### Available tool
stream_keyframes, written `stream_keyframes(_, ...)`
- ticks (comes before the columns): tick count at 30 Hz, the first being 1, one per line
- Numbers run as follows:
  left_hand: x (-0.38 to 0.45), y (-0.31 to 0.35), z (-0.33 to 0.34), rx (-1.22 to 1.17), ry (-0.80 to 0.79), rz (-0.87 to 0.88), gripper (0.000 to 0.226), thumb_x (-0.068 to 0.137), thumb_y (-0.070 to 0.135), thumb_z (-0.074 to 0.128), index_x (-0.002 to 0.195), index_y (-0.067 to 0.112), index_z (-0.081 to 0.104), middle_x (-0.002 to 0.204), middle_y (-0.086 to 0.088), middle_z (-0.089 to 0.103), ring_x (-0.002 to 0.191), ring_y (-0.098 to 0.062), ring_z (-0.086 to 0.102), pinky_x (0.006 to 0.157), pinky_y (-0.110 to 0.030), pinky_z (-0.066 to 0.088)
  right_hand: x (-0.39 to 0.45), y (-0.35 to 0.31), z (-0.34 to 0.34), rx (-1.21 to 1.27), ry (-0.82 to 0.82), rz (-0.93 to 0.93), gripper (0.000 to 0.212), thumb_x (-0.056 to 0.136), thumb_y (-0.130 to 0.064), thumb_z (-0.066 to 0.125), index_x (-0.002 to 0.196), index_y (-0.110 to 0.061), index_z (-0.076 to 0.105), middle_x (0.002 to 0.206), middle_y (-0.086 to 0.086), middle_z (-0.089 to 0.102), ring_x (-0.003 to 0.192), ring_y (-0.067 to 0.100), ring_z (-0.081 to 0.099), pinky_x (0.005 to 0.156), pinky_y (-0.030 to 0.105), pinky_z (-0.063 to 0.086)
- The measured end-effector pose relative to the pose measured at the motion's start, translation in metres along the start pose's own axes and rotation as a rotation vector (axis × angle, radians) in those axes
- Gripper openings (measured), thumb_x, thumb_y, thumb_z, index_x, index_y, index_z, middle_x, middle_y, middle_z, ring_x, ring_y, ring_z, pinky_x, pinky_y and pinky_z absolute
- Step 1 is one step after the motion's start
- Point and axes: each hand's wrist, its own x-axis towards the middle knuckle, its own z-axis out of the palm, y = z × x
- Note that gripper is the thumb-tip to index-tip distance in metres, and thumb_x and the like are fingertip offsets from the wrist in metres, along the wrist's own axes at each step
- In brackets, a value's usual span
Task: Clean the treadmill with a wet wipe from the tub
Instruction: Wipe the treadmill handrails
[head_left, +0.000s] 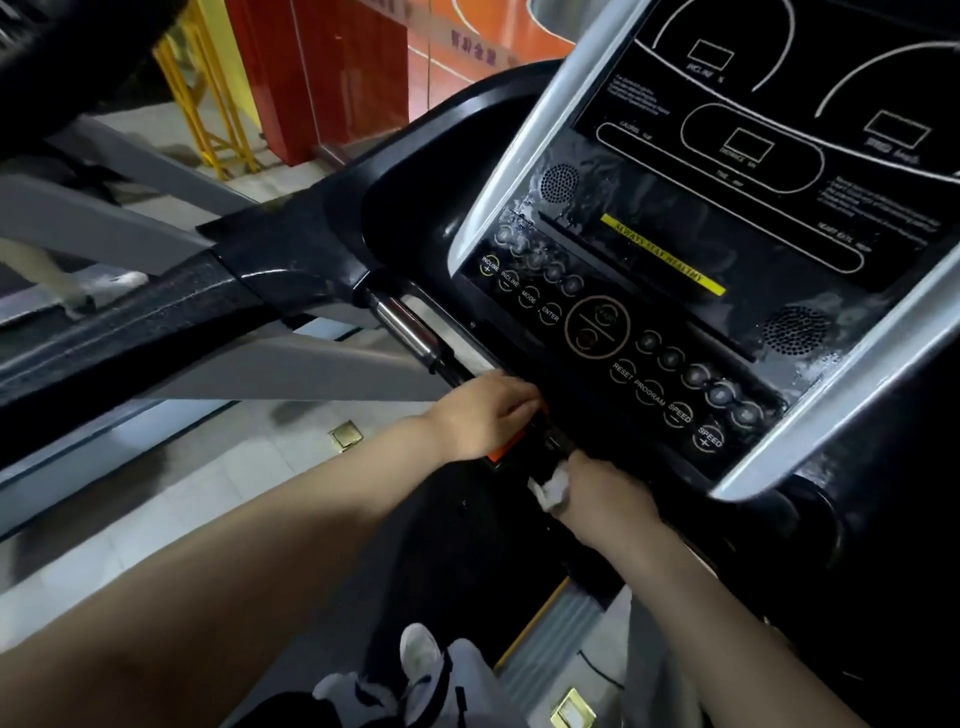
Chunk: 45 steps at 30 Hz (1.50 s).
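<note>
Head view: right hand (597, 488) is gripping a wet wipe (549, 488) under the wet console (649, 332); left hand (488, 415), fingers curled, is holding the orange safety key (501, 456), probably risking dislodging it.

Treadmill console (675, 291): left hand (488, 415) resting at its lower edge, on the orange piece (501, 454); right hand (602, 493) lying just right of that, below the console, holding the wipe (550, 488); metal handlebar (405, 332) sitting left of the console.
</note>
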Motion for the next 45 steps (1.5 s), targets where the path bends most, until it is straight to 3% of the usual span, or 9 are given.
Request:
stream_keyframes(4, 0.004, -0.001, -0.003, 0.012, -0.004, 0.030, 0.028, 0.104, 0.021, 0.042, 0.111, 0.013, 0.068, 0.110, -0.003, 0.069, 0.107, -0.020, 0.059, 0.097, -0.035, 0.043, 0.008, -0.013, -0.016, 0.145, -0.078, -0.021, 0.052, 0.084, -0.054, 0.061, 0.106, -0.008, 0.066, 0.107, 0.011, 0.068, 0.100, 0.029, 0.065, 0.079, 0.029, 0.050)
stream_keyframes(7, 0.007, -0.001, -0.003, 0.031, -0.005, 0.044, 0.028, 0.105, 0.021, 0.041, 0.111, 0.015, 0.068, 0.110, 0.000, 0.069, 0.105, -0.018, 0.059, 0.093, -0.024, 0.039, 0.015, -0.019, -0.023, 0.327, -0.148, -0.041, 0.021, 0.075, -0.031, 0.073, 0.065, -0.015, 0.064, 0.067, 0.001, 0.067, 0.064, 0.019, 0.064, 0.051, 0.014, 0.043)
stream_keyframes(10, 0.008, -0.001, -0.004, 0.024, 0.002, 0.074, 0.028, 0.105, 0.018, 0.041, 0.109, 0.013, 0.068, 0.108, -0.001, 0.068, 0.104, -0.018, 0.058, 0.087, -0.017, 0.032, 0.006, -0.011, -0.026, 0.369, -0.196, -0.103, 0.045, 0.080, -0.047, 0.065, 0.048, -0.019, 0.053, 0.047, -0.004, 0.057, 0.050, 0.013, 0.057, 0.053, 0.020, 0.043)
stream_keyframes(15, 0.005, -0.003, -0.003, 0.025, 0.022, 0.121, 0.028, 0.105, 0.016, 0.041, 0.111, 0.010, 0.068, 0.112, -0.004, 0.068, 0.106, -0.021, 0.058, 0.089, -0.018, 0.031, -0.023, 0.035, -0.012, 0.436, -0.089, -0.197, 0.016, 0.097, -0.043, 0.052, 0.106, -0.030, 0.055, 0.111, -0.004, 0.066, 0.105, 0.014, 0.062, 0.087, 0.027, 0.045)
stream_keyframes(19, 0.003, 0.000, 0.000, 0.081, 0.055, 0.126, 0.029, 0.105, 0.015, 0.041, 0.113, 0.010, 0.068, 0.115, -0.006, 0.068, 0.109, -0.024, 0.056, 0.092, -0.021, 0.029, -0.071, 0.082, 0.019, 0.324, 0.069, -0.131, 0.058, 0.098, -0.058, 0.035, 0.147, -0.028, 0.038, 0.145, -0.010, 0.045, 0.131, 0.011, 0.044, 0.099, 0.016, 0.029)
stream_keyframes(24, 0.004, -0.002, 0.002, 0.092, 0.037, 0.071, 0.037, 0.104, 0.028, 0.034, 0.111, 0.017, 0.068, 0.114, -0.001, 0.068, 0.108, -0.024, 0.054, 0.098, -0.034, 0.038, -0.107, 0.084, 0.043, -0.086, 0.211, 0.037, 0.057, 0.093, -0.025, 0.054, 0.145, -0.014, 0.035, 0.131, -0.001, 0.053, 0.120, 0.015, 0.053, 0.099, 0.024, 0.040)
stream_keyframes(28, 0.003, -0.002, 0.002, 0.101, 0.028, 0.044, 0.042, 0.098, 0.034, 0.030, 0.109, 0.018, 0.068, 0.111, -0.001, 0.069, 0.106, -0.025, 0.056, 0.097, -0.040, 0.042, -0.054, 0.035, 0.035, -0.179, 0.384, -0.112, 0.056, 0.056, -0.012, 0.079, 0.109, -0.002, 0.063, 0.086, 0.009, 0.064, 0.072, 0.020, 0.066, 0.062, 0.026, 0.054)
stream_keyframes(41, 0.001, -0.004, 0.001, 0.058, 0.016, 0.057, 0.040, 0.102, 0.033, 0.032, 0.108, 0.017, 0.068, 0.109, 0.000, 0.069, 0.104, -0.023, 0.056, 0.097, -0.038, 0.041, -0.098, 0.084, 0.004, 0.338, -0.072, 0.110, 0.051, 0.087, -0.069, 0.041, 0.125, -0.038, 0.054, 0.130, -0.002, 0.059, 0.116, 0.020, 0.056, 0.091, 0.031, 0.041)
stream_keyframes(45, 0.002, -0.003, 0.001, 0.053, 0.027, 0.056, 0.040, 0.102, 0.033, 0.033, 0.107, 0.016, 0.068, 0.108, -0.001, 0.069, 0.103, -0.024, 0.057, 0.096, -0.039, 0.042, -0.073, 0.043, 0.005, 0.339, -0.038, -0.081, 0.078, 0.086, -0.079, 0.035, 0.152, -0.042, 0.018, 0.159, -0.007, 0.024, 0.144, 0.016, 0.030, 0.119, 0.035, 0.020)
